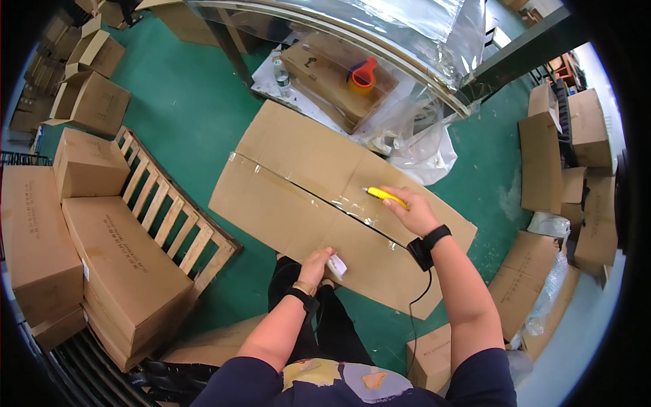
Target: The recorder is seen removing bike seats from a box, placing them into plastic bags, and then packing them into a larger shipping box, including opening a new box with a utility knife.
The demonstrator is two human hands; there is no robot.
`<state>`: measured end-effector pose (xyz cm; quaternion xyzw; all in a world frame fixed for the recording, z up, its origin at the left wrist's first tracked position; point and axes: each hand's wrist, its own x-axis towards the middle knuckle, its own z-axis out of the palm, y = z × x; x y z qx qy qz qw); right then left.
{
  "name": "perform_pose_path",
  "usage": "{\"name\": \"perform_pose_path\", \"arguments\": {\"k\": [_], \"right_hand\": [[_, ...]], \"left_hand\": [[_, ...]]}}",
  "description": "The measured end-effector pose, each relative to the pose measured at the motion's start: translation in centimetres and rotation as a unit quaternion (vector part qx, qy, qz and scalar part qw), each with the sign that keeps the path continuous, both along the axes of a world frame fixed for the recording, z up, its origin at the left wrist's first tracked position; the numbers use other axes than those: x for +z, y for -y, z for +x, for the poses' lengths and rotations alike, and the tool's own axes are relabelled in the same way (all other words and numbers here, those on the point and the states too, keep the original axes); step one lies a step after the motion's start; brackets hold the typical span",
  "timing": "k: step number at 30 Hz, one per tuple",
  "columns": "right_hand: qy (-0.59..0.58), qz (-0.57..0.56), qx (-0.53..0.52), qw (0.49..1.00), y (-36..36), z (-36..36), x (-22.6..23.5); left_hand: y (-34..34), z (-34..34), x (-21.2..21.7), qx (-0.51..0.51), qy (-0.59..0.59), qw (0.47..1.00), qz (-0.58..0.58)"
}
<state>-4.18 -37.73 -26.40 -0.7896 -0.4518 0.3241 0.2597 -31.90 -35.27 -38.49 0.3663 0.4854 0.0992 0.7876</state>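
Observation:
In front of me is a large flat-topped cardboard box (291, 210), set at a slant, with a dark seam running across its top. Shiny strips of clear tape cling along that seam. My right hand (413, 211) is closed around a yellow utility knife (385, 196), held over the cardboard to the right of the seam, its tip pointing left. At the near edge of the box, my left hand (315, 266) is closed on a small white object (337, 266); its exact kind is unclear. A black band with a cable is on my right wrist.
A wooden pallet (169, 203) and stacked closed cartons (122, 264) stand on the left. Beyond the box, a frame with plastic film (407, 34) rises over a low surface with a bottle (281, 73) and an orange container (362, 76). More cartons (539, 156) line the right.

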Motion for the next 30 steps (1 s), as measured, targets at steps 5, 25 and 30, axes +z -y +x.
{"name": "perform_pose_path", "arguments": {"k": [5, 25, 30], "right_hand": [[0.038, -0.042, -0.018, 0.998, 6.9, -4.2, -0.4], [0.117, -0.083, -0.062, 0.988, 14.7, -18.9, -7.6], [0.128, -0.090, -0.058, 0.986, 16.1, -18.7, -7.1]], "left_hand": [[-1.4, -0.4, -0.5, -0.112, -0.116, 0.987, -0.003], [-2.1, 2.2, 2.4, -0.223, -0.086, 0.950, 0.199], [-1.2, 0.1, 3.5, -0.056, -0.123, 0.991, -0.011]]}}
